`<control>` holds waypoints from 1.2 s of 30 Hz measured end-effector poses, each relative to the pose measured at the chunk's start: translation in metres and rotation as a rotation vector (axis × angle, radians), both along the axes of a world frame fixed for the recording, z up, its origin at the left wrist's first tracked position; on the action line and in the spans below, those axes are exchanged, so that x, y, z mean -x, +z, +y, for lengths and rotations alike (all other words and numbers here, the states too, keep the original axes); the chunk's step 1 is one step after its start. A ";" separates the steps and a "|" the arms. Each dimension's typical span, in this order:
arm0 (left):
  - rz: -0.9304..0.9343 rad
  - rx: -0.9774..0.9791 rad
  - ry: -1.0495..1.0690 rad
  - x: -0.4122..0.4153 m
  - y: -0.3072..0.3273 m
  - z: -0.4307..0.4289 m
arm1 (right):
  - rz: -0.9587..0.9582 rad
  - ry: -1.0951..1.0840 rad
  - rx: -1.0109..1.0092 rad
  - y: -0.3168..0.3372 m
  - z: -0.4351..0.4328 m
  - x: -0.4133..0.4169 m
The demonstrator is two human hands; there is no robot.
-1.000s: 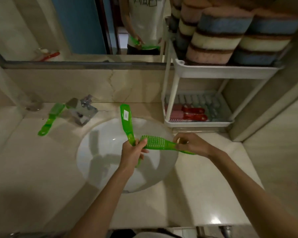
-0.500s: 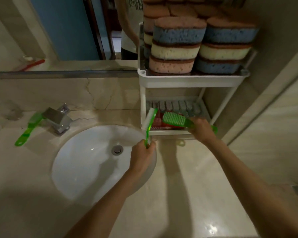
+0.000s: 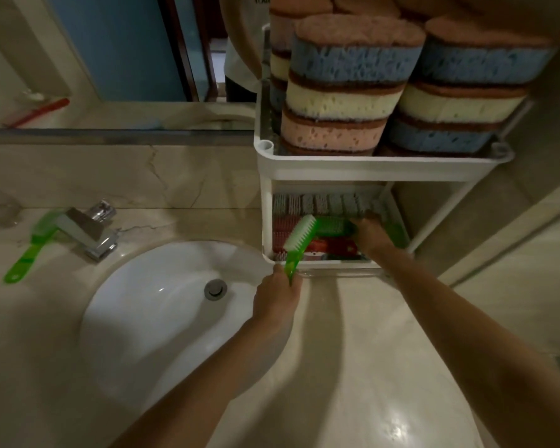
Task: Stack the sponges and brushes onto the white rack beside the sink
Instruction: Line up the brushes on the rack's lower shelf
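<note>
Two green plastic scrub brushes are in hand at the white two-tier plastic rack (image 3: 362, 168). The right hand (image 3: 370, 232) grips one brush (image 3: 333, 226) inside the lower tier, above red brushes (image 3: 332, 245). The left hand (image 3: 277, 295) clasps the handle of the white-bristled brush (image 3: 299, 237), angled over the rack's front rim. Striped sponges (image 3: 346, 88) fill the upper tier.

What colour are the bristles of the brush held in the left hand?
White, on a translucent green plastic brush; the head view shows it.
</note>
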State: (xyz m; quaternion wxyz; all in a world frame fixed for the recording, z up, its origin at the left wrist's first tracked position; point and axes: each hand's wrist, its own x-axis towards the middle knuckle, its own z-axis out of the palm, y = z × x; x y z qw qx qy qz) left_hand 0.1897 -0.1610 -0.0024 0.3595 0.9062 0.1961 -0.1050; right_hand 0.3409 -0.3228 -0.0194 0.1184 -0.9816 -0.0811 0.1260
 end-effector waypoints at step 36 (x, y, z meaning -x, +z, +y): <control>-0.047 -0.039 -0.127 -0.009 -0.007 -0.009 | 0.093 -0.449 -1.154 0.012 0.041 0.077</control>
